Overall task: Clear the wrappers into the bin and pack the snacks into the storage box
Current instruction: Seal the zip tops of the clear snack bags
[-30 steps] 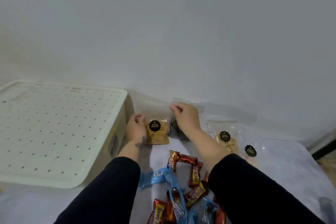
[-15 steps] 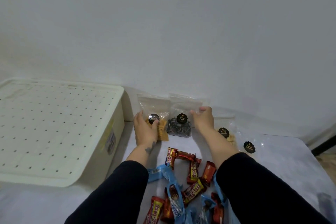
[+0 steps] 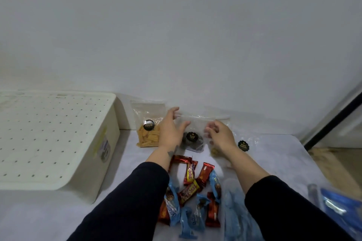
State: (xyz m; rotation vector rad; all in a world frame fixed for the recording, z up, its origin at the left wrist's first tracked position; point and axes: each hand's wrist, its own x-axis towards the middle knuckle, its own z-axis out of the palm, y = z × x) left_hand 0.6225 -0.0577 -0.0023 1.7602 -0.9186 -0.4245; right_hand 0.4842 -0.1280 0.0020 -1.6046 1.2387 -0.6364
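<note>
Head view: left hand [image 3: 170, 133] and right hand [image 3: 220, 139], fingers spread apart, flank a clear pouch of dark snacks [image 3: 193, 139] by the wall. Slippery film could slide from a loose grab; storage box [image 3: 58, 139] sits lidded, left.

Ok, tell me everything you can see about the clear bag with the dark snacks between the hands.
The bag is a clear, glossy plastic pouch standing roughly upright near the wall, its upper half empty and crinkled. Dark, round, ridged snacks sit in the bottom, behind a round black sticker with gold lettering too small to read. The left hand is at its left edge and the right hand at its right edge, fingers spread; whether they grip it is unclear. It rests on the pale surface, right of a similar bag of yellow sticks.
</note>
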